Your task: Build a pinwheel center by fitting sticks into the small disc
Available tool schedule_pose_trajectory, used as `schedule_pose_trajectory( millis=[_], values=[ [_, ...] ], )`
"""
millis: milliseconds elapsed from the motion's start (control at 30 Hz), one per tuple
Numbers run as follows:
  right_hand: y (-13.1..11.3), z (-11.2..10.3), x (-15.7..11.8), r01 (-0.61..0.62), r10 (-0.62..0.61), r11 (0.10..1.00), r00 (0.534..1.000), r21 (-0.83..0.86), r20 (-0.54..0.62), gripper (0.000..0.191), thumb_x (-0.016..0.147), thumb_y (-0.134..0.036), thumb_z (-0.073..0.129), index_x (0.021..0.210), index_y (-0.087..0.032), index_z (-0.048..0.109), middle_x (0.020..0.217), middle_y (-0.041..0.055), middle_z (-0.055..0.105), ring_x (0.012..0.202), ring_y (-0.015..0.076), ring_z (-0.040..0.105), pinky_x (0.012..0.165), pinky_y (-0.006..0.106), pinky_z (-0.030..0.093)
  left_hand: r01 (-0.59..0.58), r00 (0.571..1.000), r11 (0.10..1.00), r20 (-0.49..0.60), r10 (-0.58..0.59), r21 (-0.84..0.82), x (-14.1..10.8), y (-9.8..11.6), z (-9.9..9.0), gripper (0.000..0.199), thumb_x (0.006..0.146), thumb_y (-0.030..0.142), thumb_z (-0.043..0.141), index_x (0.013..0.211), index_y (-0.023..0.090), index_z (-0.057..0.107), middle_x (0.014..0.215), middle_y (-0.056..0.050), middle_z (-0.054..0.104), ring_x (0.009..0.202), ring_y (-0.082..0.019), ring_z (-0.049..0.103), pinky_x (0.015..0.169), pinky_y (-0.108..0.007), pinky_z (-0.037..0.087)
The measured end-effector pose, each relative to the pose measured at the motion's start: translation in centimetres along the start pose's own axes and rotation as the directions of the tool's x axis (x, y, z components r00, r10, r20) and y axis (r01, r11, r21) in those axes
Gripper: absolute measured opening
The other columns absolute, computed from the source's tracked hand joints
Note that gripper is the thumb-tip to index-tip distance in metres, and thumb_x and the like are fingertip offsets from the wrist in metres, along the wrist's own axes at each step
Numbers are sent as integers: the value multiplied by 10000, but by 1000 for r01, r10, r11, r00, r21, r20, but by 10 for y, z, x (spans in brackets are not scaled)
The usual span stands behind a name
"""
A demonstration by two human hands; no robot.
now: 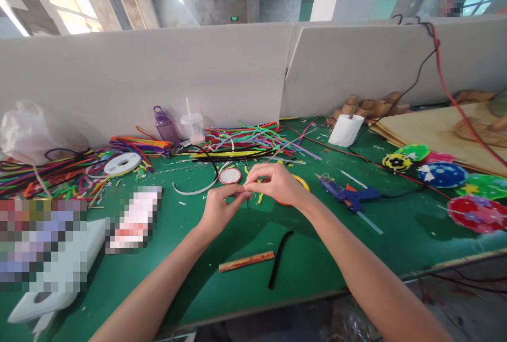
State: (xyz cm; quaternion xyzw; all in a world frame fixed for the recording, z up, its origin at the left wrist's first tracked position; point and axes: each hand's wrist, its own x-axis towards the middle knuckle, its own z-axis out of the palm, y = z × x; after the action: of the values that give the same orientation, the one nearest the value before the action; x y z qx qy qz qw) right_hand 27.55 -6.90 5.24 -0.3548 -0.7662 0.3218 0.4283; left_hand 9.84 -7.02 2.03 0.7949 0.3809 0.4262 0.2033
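Observation:
My left hand and my right hand meet fingertip to fingertip over the middle of the green table. Each is closed in a pinch, and what lies between the fingers is too small to make out. Just behind my left hand is a small round dish with pale contents and a red rim. A yellow and orange ring shows partly behind my right hand. Nearer the front edge lie a reddish-brown stick and a black strip.
Colourful pipe cleaners are heaped at the back, near a purple bottle and a cup. A blue glue gun with a cable lies to the right, before bright round decorations. A white roll stands behind.

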Motion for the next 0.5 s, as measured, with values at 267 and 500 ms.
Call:
schedule_pose_trajectory(
  millis=[267, 500],
  values=[
    [0, -4, 0, -48, 48, 998, 999, -50, 4, 76, 742, -196, 645, 690, -157, 686, 760, 24, 653, 736, 139, 592, 662, 242, 425, -7, 1000, 1000, -9, 7, 0, -1, -2, 1, 194, 803, 330, 630, 744, 171, 725, 689, -11, 729, 627, -143, 647, 595, -208, 468],
    [2, -2, -1, -41, 39, 997, 999, -70, -32, 63, 737, -170, 630, 686, -148, 658, 743, 29, 646, 718, 137, 586, 610, 225, 429, -67, 997, 998, 41, 67, 4, 1, -5, 0, 125, 795, 260, 631, 819, 167, 711, 761, -37, 714, 688, -148, 638, 621, -226, 479]
  ],
)
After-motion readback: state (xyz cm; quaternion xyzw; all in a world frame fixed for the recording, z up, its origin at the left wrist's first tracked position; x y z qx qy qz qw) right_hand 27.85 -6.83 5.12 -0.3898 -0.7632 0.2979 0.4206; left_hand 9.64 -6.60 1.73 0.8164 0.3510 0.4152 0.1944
